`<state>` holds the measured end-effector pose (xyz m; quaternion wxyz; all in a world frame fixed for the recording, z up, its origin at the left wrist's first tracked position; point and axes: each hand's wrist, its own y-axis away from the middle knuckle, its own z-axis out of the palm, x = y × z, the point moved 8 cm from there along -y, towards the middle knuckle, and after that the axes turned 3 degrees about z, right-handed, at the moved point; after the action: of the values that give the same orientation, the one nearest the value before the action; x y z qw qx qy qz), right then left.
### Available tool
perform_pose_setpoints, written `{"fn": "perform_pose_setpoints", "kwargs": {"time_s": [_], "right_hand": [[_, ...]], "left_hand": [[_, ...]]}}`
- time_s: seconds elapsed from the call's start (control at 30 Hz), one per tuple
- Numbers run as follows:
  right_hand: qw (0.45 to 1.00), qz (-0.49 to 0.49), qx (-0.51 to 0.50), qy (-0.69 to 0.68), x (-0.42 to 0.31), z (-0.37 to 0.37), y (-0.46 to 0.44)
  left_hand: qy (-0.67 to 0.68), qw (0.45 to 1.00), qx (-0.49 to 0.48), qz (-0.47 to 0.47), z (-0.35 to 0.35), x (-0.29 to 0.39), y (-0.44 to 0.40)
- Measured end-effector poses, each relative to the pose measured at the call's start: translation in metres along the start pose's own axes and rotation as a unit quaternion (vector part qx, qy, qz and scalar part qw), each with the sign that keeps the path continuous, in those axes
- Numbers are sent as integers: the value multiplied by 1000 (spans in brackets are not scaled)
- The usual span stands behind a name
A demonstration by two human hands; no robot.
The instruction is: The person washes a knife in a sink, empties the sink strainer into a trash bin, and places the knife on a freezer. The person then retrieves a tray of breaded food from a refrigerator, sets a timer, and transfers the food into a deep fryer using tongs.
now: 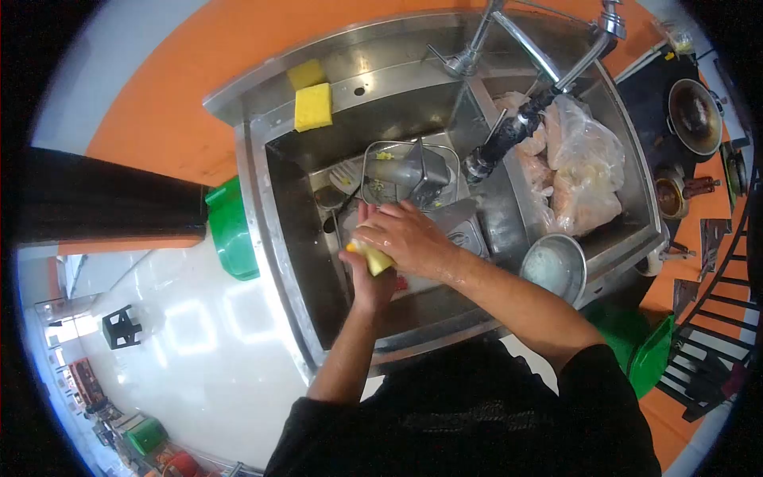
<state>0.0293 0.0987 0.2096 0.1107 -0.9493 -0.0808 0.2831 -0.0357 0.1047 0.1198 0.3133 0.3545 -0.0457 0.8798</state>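
Note:
Over the left sink basin [298,238], both hands are together around a yellow sponge [378,261]. My left hand [372,285] is wrapped round it from below. My right hand [413,241] presses over it from above, its fingers bent and looking wet. Part of the sponge is hidden by the hands. Just beyond them in the basin sits a metal wire-rimmed basket [373,145] with a metal container [429,176] in it and small yellow scraps. A flat metal piece like a blade [455,215] lies close to my right hand.
Another yellow sponge [313,106] rests on the sink's back rim. Plastic bags of what looks like raw meat [586,167] fill part of the right basin. A black-sleeved faucet [509,139] hangs over the divider. A metal bowl [554,270] stands at the front right.

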Motion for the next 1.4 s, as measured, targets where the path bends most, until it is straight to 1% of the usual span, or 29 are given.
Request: {"fn": "perform_pose_setpoints", "kwargs": {"time_s": [0.03,0.07,0.17,0.2,0.3,0.33,0.47,0.57,0.6,0.63,0.67,0.7,0.73,0.77,0.83,0.87,0.97,1.0,1.07,1.1,1.13,1.17,1.23,1.27,1.33,1.37,1.4], "right_hand": [[1000,7,-8,-20,-1,-6,-4],[999,13,-20,-39,0,-9,-5],[996,-49,66,-46,-6,-26,4],[996,-53,38,-65,-9,-21,6],[980,-191,58,-30,-29,-7,25],[979,-187,70,-28,-30,-6,30],[985,-168,46,9,-34,-8,52],[996,-81,-28,21,-26,-8,72],[996,-42,-68,33,-21,-8,78],[993,32,-34,-108,-9,-9,89],[964,106,1,-245,2,-5,99],[953,117,75,-269,12,-12,105],[938,123,149,-289,18,-23,108],[898,159,164,-375,24,-21,110],[791,227,191,-535,35,-13,118],[774,269,199,-538,41,-12,122],[712,388,223,-541,65,-11,134],[730,419,246,-480,75,-11,136],[834,391,66,-384,65,8,119],[869,370,-27,-328,59,21,114],[931,328,26,-160,43,12,106],[917,357,-93,-150,33,13,99],[892,356,-172,-221,39,43,102],[886,361,-198,-212,43,46,104],[874,367,-251,-194,50,48,107],[885,368,-240,-157,52,42,108],[894,367,-228,-120,51,36,109]], "left_hand": [[0,1000,-20,-10,0,0,9],[46,998,-16,-39,6,4,20],[-54,984,43,-161,-11,8,30],[-25,973,49,-224,-5,4,35],[97,928,60,-355,2,-9,51],[120,926,88,-347,-8,-13,49],[101,921,59,-371,-18,-33,50],[86,914,57,-391,-5,-42,52],[114,908,19,-403,6,-42,50],[119,917,13,-380,16,-39,46],[124,926,8,-357,28,-36,42],[129,934,3,-334,35,-33,38],[129,930,-19,-345,34,-38,37],[125,934,-10,-334,32,-41,34],[114,943,6,-314,33,-46,32],[94,955,33,-280,20,-54,28],[102,954,63,-273,1,-71,31],[109,954,77,-267,-11,-83,32],[99,955,68,-272,3,-89,39],[93,955,64,-274,11,-91,45],[-11,977,20,-212,20,-80,48],[65,968,30,-241,18,-85,57],[214,931,48,-292,15,-96,66],[217,931,40,-290,14,-96,66],[171,926,72,-330,11,-98,75],[149,922,88,-347,11,-98,77],[114,933,78,-334,10,-98,73]]}}
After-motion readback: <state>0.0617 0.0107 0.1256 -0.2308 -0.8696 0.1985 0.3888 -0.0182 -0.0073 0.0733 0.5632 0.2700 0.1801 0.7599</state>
